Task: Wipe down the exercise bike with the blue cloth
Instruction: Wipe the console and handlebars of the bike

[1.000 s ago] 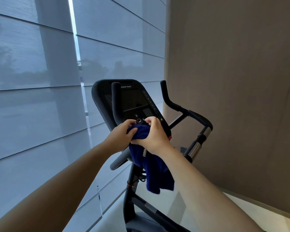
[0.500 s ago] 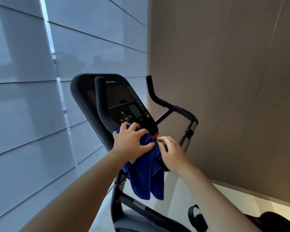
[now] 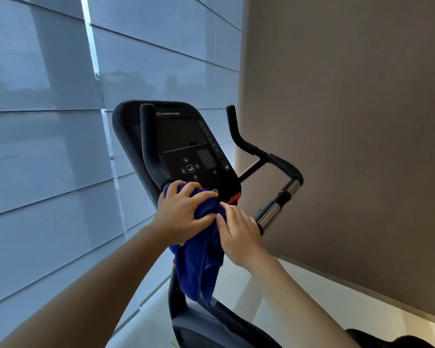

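Observation:
The black exercise bike's console stands ahead of me, with upright handlebar horns on both sides. A blue cloth is bunched at the console's lower edge and hangs down over the bike's post. My left hand lies over the top of the cloth with its fingers curled round it, pressing it against the base of the left handlebar. My right hand touches the cloth's right side with its fingertips, just below the console's red tab.
The right handlebar with its chrome tube runs down to the right of my hands. Grey window blinds fill the left. A brown wall stands close on the right. Pale floor lies below.
My left hand has taken over the top of the cloth. My right hand has let go and dropped to the cloth's right side. The cloth sits slightly lower on the console.

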A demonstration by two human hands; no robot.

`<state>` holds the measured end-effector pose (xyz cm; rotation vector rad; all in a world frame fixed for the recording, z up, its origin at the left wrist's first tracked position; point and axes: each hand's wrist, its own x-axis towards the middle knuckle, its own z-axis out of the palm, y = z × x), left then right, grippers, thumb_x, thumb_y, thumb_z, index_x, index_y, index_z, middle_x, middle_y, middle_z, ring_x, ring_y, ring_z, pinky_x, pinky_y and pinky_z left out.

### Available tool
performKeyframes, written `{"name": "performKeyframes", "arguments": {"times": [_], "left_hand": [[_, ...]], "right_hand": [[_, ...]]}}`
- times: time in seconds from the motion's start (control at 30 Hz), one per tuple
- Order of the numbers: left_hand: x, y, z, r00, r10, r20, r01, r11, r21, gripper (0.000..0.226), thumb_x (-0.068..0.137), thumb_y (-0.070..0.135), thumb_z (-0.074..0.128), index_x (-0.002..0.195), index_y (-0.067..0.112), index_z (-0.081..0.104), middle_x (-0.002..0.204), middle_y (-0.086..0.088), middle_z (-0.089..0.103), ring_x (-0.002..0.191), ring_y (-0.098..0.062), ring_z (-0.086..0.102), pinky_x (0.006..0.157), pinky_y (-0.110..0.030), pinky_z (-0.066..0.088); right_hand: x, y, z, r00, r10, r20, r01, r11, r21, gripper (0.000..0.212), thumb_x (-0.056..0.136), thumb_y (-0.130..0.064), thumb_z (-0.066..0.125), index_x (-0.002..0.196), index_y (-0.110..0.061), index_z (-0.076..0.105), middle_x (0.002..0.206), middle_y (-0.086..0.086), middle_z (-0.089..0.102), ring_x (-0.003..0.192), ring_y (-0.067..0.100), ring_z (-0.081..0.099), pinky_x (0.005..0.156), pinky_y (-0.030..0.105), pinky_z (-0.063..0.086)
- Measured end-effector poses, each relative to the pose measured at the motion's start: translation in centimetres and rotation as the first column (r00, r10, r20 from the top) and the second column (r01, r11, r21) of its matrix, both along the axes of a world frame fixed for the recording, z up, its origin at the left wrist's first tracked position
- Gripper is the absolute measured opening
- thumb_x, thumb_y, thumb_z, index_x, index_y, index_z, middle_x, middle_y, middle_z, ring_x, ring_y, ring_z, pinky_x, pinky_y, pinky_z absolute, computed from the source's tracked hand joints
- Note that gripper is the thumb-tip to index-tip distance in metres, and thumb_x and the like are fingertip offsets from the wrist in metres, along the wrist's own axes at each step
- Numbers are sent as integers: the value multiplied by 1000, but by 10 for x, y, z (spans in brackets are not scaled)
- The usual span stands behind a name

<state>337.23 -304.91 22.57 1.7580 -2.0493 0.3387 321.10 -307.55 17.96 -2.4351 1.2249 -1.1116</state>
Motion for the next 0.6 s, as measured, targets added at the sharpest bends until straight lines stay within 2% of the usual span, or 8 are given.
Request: {"name": "performKeyframes", "arguments": {"times": [0.1,0.23,0.3,0.43,0.6], "left_hand": [[-10,-4,6,992,118,42,-120,992,43,47,81,63,36,127,54,36,137,14,38,132,-25,18,100,-51,27],[-30,6,8,970,237,44,-239,970,33,45,83,57,42,125,42,41,129,10,43,127,-29,22,93,-50,34],[-37,13,5,972,235,5,-235,972,-4,42,83,54,45,122,38,43,124,9,45,124,-29,24,89,-50,36],[-35,20,-7,981,189,-43,-191,980,-52,39,82,49,46,118,36,44,120,9,44,119,-29,23,85,-47,37],[-28,2,3,975,211,71,-213,977,14,38,85,51,41,122,41,36,127,7,38,122,-29,19,93,-52,32]], "right_hand": [[0,-3,1,999,0,-42,0,1000,7,48,98,-41,20,138,-19,35,135,-1,49,121,16,45,103,37,29],[-3,-1,4,999,34,-32,-32,997,71,43,99,-37,24,137,-20,36,135,0,49,121,18,45,103,37,28],[-8,0,6,997,69,30,-72,992,106,40,99,-37,28,134,-21,39,134,-1,49,119,17,45,103,36,30],[-14,1,10,956,158,247,-213,953,215,34,99,-33,33,130,-25,45,132,-5,49,113,9,46,97,29,37],[-18,-2,11,954,187,233,-229,959,169,31,98,-24,36,126,-22,47,125,-8,49,105,3,45,87,19,37]]}}
